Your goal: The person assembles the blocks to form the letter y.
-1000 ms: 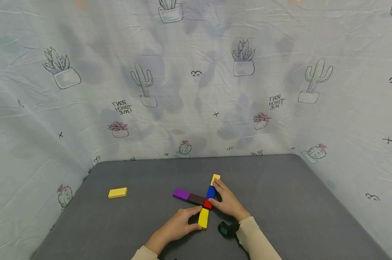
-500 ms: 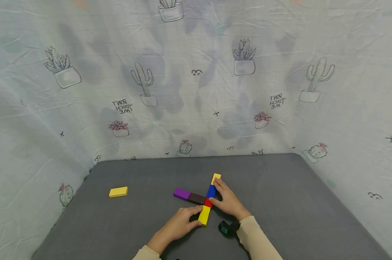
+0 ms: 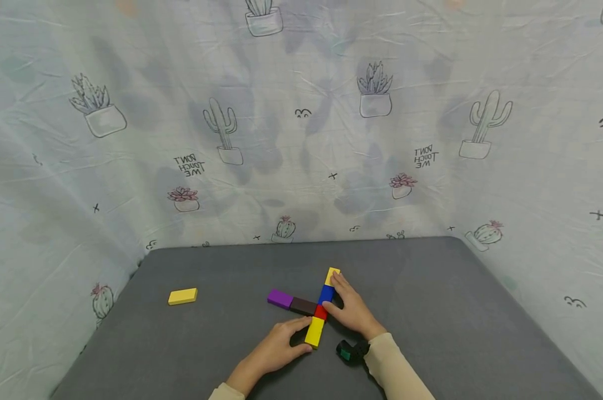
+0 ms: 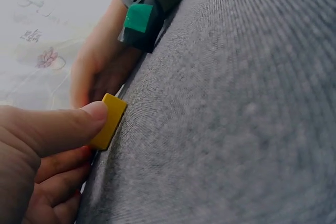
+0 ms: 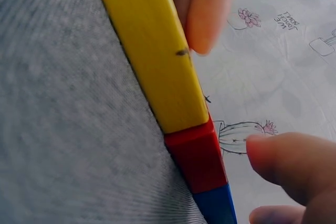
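In the head view my left hand (image 3: 276, 345) pinches a yellow block (image 3: 314, 333) lengthwise between thumb and index finger. Its thumb also shows on the yellow block (image 4: 111, 124) in the left wrist view. The block's far end meets a small red block (image 3: 321, 312). Beyond that, a blue block (image 3: 326, 295) and another yellow block (image 3: 332, 275) continue the row. A dark brown block (image 3: 303, 306) and a purple block (image 3: 280, 299) branch off leftward. My right hand (image 3: 352, 309) lies along the row's right side, fingers extended, index fingertip at the far yellow block, thumb near the red-blue joint.
A separate yellow block (image 3: 182, 296) lies on the left of the grey tabletop (image 3: 221, 272). A black wrist device (image 3: 351, 353) with a green patch is on the right wrist. A cactus-printed curtain (image 3: 301, 166) surrounds the table's back and sides.
My left hand has slid the near yellow block slightly away from me, up against the red block, and turned it a little. My right hand stays almost in place.
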Motion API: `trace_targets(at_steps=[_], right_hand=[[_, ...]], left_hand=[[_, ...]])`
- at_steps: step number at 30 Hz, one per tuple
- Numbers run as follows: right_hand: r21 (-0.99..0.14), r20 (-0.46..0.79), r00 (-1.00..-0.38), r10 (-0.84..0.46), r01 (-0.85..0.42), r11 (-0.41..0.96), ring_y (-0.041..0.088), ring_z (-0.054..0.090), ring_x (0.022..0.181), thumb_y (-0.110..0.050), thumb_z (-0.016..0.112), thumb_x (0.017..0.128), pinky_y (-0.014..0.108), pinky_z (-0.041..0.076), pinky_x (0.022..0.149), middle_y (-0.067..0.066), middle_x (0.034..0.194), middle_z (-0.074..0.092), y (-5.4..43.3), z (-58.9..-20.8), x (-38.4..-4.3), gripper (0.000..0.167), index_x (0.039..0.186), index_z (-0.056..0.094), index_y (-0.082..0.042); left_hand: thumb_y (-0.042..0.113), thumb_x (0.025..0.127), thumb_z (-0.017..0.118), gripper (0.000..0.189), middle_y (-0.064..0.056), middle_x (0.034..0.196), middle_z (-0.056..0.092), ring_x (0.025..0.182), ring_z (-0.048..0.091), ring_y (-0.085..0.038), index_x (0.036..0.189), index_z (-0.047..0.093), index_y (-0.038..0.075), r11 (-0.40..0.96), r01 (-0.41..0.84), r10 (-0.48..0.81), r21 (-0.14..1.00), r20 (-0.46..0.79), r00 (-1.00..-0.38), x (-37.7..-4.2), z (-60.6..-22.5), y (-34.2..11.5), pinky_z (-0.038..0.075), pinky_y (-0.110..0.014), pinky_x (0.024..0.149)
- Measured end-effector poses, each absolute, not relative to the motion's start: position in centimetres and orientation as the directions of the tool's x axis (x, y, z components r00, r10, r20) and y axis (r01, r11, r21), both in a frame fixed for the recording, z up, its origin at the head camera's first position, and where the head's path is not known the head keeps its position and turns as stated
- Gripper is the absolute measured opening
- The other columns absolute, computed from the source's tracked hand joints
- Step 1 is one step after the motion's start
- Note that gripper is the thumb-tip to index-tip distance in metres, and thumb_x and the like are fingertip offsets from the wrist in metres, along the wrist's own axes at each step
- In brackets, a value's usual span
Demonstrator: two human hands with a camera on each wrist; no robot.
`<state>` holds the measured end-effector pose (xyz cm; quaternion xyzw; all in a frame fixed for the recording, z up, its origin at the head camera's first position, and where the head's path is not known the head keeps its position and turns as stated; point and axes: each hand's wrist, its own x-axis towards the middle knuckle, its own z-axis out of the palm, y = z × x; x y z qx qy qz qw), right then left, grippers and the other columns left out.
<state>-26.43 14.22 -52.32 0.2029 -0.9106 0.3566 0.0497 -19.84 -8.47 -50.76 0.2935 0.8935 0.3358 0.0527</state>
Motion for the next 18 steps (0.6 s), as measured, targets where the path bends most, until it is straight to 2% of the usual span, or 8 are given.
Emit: trace_targets(at_steps=[6, 11, 18], right_hand=[[-0.63, 0.248, -0.916, -0.317, -0.401, 0.665, 0.033, 0.027, 0.142, -0.046, 0.059, 0.09, 0.058, 0.027, 0.111, 0.013, 0.154, 0.029, 14.1, -52.5, -25.2, 0.074, 0.147, 0.035, -0.005], [-0.634, 0.221, -0.914, -0.34, -0.4, 0.662, 0.033, 0.026, 0.142, -0.049, 0.061, 0.088, 0.059, 0.027, 0.111, 0.01, 0.155, 0.027, 13.7, -52.1, -24.2, 0.077, 0.147, 0.034, -0.007], [-0.62, 0.209, -0.897, -0.39, -0.43, 0.656, 0.033, 0.026, 0.142, -0.053, 0.06, 0.087, 0.058, 0.028, 0.11, 0.01, 0.155, 0.028, 13.5, -52.2, -23.1, 0.079, 0.146, 0.036, -0.006]], left_hand=[[0.041, 0.089, 0.063, 0.061, -0.01, 0.138, 0.053, 0.126, 0.051, -0.027, 0.139, 0.049, 0.007, 0.569, 0.468, 0.552, 0.676, 0.108, -0.827, -19.8, -51.2, -8.9, 0.044, -0.045, 0.101], [0.043, 0.09, 0.061, 0.061, -0.009, 0.136, 0.055, 0.125, 0.051, -0.028, 0.137, 0.05, 0.008, 0.527, 0.441, 0.535, 0.726, 0.119, -0.836, -19.9, -51.5, -9.4, 0.044, -0.048, 0.101], [0.039, 0.091, 0.062, 0.055, -0.006, 0.135, 0.056, 0.126, 0.051, -0.029, 0.135, 0.053, 0.007, 0.486, 0.412, 0.494, 0.771, 0.146, -0.857, -19.9, -51.4, -10.3, 0.042, -0.05, 0.102]])
